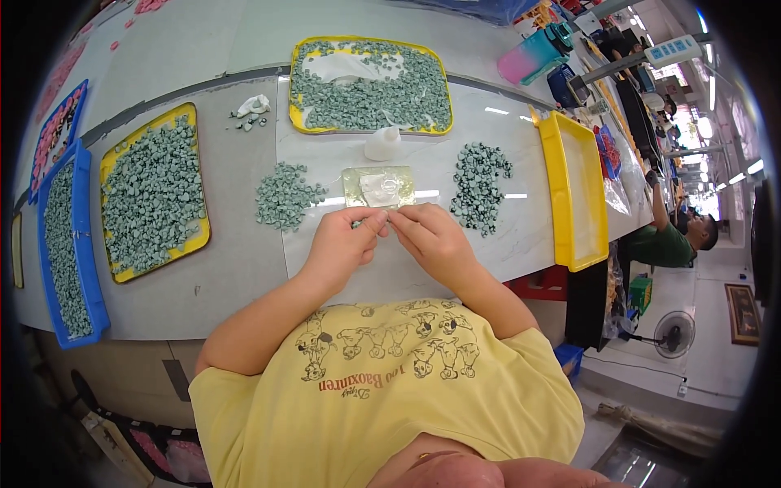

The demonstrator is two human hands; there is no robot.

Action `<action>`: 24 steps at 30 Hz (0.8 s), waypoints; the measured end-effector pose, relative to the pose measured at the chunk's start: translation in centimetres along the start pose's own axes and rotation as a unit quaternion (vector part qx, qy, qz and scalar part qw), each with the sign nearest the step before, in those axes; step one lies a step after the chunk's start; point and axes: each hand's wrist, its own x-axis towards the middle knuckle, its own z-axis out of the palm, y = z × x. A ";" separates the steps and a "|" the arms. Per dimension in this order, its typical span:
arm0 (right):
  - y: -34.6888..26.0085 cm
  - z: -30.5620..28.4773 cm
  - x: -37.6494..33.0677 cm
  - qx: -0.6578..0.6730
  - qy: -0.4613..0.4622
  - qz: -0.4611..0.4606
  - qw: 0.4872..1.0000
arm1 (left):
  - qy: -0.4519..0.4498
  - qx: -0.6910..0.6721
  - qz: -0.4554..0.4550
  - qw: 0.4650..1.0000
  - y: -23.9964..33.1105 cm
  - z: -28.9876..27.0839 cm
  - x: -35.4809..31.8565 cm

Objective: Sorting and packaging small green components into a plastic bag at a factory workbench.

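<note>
My left hand point(348, 242) and my right hand point(431, 237) meet in the middle, fingertips pinched together close to each other. Whatever they hold is too small and hidden to make out. Just beyond the fingertips lies a pale yellow-green flat pad point(403, 179) with a folded white tissue point(377, 190) on it. A white squeeze bottle point(382, 145) stands behind the pad. To the left of my hands is a loose heap of small grey-green pieces point(286, 195). On the right is another heap of similar pieces with dark parts point(478, 189).
A yellow tray point(449, 122) of green pieces lies at the back, another yellow tray point(203, 232) at left beside a blue bin point(85, 268). An upright-edged yellow tray point(582, 195) sits at right. A tumbler point(529, 58) stands far right. Another person point(671, 241) is beyond.
</note>
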 end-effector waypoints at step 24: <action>3.9 2.2 0.8 -0.086 0.034 -0.043 0.995 | 0.009 -0.090 -0.026 0.996 0.6 -1.5 0.3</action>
